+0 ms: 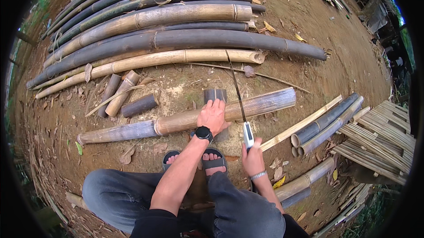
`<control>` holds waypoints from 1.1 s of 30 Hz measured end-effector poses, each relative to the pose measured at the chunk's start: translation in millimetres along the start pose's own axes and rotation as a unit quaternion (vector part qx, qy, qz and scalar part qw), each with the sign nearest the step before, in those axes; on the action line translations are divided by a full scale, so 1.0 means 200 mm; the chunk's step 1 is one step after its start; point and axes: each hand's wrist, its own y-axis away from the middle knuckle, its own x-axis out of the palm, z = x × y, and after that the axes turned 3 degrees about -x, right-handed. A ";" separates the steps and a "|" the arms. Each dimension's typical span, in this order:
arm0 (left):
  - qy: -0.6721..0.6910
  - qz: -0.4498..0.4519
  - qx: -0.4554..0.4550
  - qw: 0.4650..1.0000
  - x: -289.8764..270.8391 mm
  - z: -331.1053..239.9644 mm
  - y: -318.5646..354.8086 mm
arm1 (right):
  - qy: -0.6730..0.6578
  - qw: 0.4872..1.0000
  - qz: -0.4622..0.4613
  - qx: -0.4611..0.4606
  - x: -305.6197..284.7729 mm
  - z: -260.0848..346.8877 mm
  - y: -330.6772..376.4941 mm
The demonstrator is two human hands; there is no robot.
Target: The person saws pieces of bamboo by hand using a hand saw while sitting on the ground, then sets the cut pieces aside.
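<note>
A thick bamboo pole [181, 123] lies crosswise in front of my feet, pale and greyish at both ends. My left hand [213, 116] grips it from above near its middle, fingers curled over the far side. Under the pole sits a short dark bamboo piece [215, 94], partly hidden by that hand. My right hand [253, 160] is closed round the handle of a hand saw [248, 135] with a white and dark grip. Its long, thin dark blade crosses the pole just right of my left hand and points away from me. How deep the blade sits cannot be made out.
Many long bamboo poles [185, 39] lie side by side beyond. Short cut pieces [140, 105] rest at the left. On the right are more bamboo lengths [327, 118] and a slatted bamboo rack [380, 136]. Dry leaves [126, 154] and sawdust are scattered on the dirt.
</note>
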 end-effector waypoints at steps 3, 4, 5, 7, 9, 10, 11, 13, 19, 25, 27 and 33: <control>-0.005 0.003 -0.013 1.000 0.00 0.04 0.03 | 0.005 1.000 0.020 -0.007 0.03 -0.02 -0.03; -0.006 0.004 -0.014 1.000 -0.01 0.06 0.03 | -0.003 1.000 0.019 -0.001 0.03 -0.05 0.11; -0.006 0.001 -0.014 1.000 -0.03 0.07 0.02 | -0.009 1.000 0.015 0.001 0.01 -0.07 0.26; -0.002 -0.007 -0.003 1.000 -0.04 0.04 -0.01 | -0.006 1.000 0.009 -0.007 -0.01 -0.09 0.30; -0.003 0.009 0.011 1.000 0.00 -0.02 0.01 | -0.009 1.000 0.007 0.003 -0.01 -0.05 0.07; -0.012 0.006 0.005 1.000 0.01 -0.01 0.01 | -0.013 1.000 0.009 0.006 0.01 -0.03 -0.08; -0.017 0.007 -0.002 1.000 0.01 0.00 0.01 | 0.006 1.000 0.013 -0.002 0.03 -0.03 -0.14; -0.014 -0.012 0.007 1.000 0.02 0.00 0.00 | 0.003 1.000 0.014 0.022 0.01 -0.08 0.09; -0.014 -0.018 0.022 1.000 0.02 -0.04 -0.01 | 0.003 1.000 -0.010 -0.015 -0.01 -0.07 -0.03; -0.009 -0.002 0.025 1.000 0.01 -0.04 -0.02 | -0.027 0.999 -0.017 0.003 -0.04 -0.16 0.27; -0.010 0.000 0.031 0.999 0.02 -0.06 0.00 | -0.001 1.000 -0.008 0.011 -0.06 -0.08 0.16; -0.006 0.017 0.007 1.000 0.00 -0.04 -0.01 | -0.018 0.999 0.009 0.034 -0.04 -0.07 0.17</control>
